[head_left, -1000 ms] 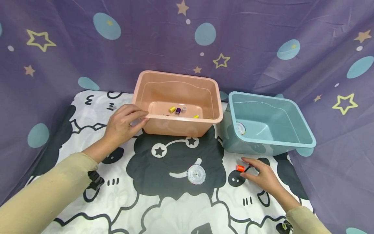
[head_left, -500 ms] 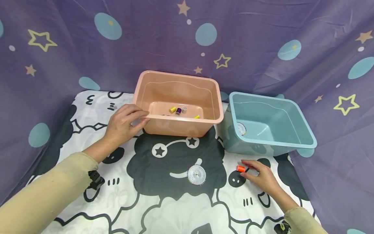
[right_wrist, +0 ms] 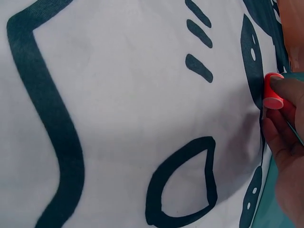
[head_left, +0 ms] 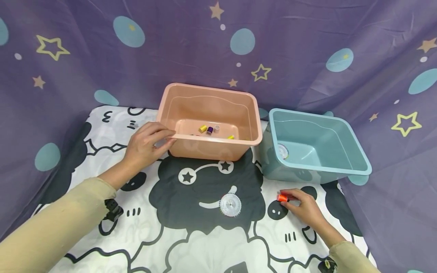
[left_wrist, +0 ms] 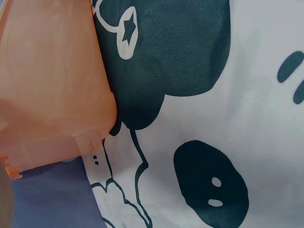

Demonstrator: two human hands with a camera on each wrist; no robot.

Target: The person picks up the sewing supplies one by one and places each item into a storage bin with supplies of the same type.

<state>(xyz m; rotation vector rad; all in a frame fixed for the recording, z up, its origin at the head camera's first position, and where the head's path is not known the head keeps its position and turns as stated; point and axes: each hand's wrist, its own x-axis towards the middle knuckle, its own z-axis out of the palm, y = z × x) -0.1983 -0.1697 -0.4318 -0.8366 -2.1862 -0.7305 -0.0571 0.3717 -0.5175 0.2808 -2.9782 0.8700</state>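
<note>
My right hand (head_left: 305,206) pinches an orange-red thread spool (head_left: 282,198) low over the sheep-print cloth, in front of the blue bin. In the right wrist view the thumb lies along the side of that thread spool (right_wrist: 273,90), whose pale end shows. At the front left corner of the pink bin (head_left: 215,141), my left hand (head_left: 146,142) grips the rim between thumb and fingers. Inside that bin lie a yellow spool (head_left: 203,128), a purple spool (head_left: 209,130), a whitish spool (head_left: 216,128) and other pieces partly hidden by the front wall.
The blue bin (head_left: 321,166) stands to the right of the pink one, with a round pin wheel (head_left: 282,151) inside. Another pin wheel (head_left: 230,204) lies on the dark cloud print mid-table. A purple star-patterned curtain (head_left: 191,45) hangs behind and at both sides.
The fingers and thumb of my right hand have closed in on the orange-red spool, which sat at their tips before. My left hand stays at the pink bin's rim.
</note>
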